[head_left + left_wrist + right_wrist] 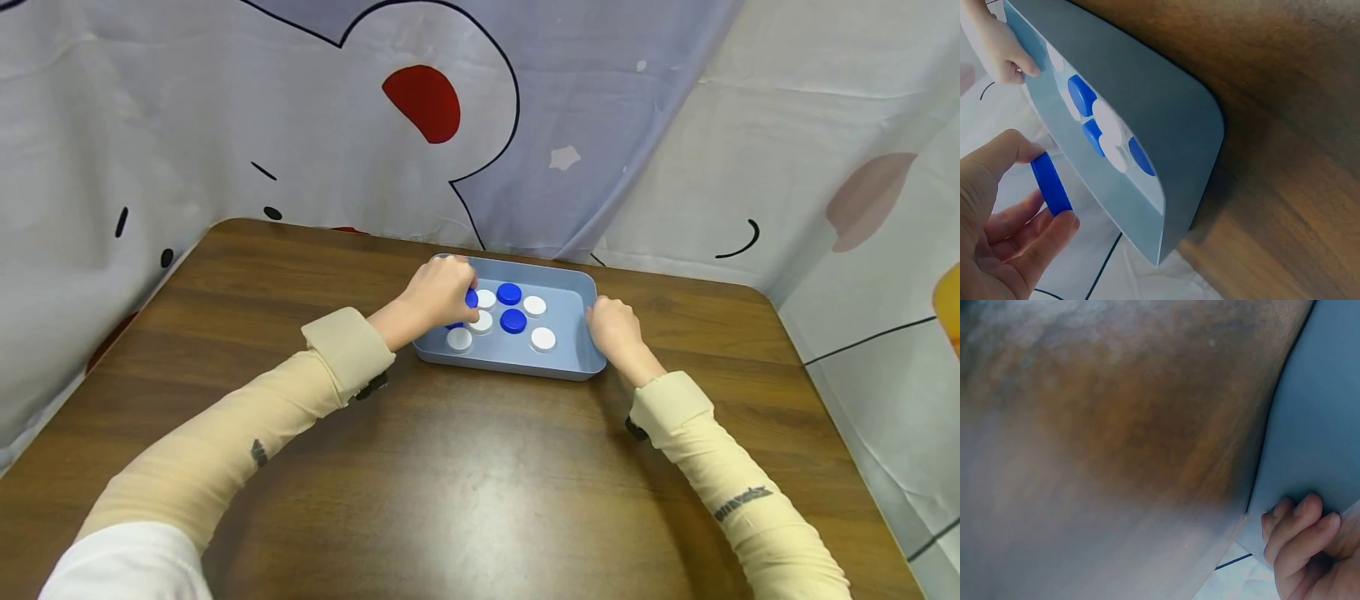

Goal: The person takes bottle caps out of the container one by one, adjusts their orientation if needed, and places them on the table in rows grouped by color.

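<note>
While left grip [442, 290] pinches blue disc [1052, 185] above tray [567, 323], right grip [617, 331] holds tray's right rim.

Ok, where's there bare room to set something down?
Widest: the table in front of the tray, between the left sleeve and right sleeve. More table is free left of the tray, beyond the left sleeve. Inside, a bare strip lies between the rightmost white disc and the right wall. Crowded: the tray's left and middle, with discs and the left hand.
</note>
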The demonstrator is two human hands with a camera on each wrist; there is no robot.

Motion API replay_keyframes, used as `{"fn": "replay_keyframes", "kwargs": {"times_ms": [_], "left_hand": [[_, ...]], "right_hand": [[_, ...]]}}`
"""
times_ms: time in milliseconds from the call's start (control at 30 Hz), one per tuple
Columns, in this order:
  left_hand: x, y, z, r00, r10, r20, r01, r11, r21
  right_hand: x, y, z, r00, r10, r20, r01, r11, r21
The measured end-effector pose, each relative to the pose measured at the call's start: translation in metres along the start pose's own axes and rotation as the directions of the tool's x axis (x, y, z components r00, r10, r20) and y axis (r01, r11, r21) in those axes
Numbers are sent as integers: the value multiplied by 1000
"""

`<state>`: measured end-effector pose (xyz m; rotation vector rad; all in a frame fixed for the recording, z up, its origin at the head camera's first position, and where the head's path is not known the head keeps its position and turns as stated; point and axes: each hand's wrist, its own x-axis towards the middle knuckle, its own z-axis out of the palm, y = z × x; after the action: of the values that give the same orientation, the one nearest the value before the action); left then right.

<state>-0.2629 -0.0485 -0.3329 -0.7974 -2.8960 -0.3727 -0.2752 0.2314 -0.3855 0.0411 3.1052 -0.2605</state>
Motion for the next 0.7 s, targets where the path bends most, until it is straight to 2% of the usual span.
{"fn": "replay_keyframes", "kwargs": {"times_ms": [500, 700], "left_hand": [[-19, -1, 6, 998, 42, -45, -45, 998, -51], [-31, 3, 7, 998, 47, -39, -49, 997, -63]], "right_hand": [[-2, 0, -1, 1000, -8, -10, 8, 1000, -2], [-3, 1, 0, 1000, -17, -17, 17, 1000, 2]]}}
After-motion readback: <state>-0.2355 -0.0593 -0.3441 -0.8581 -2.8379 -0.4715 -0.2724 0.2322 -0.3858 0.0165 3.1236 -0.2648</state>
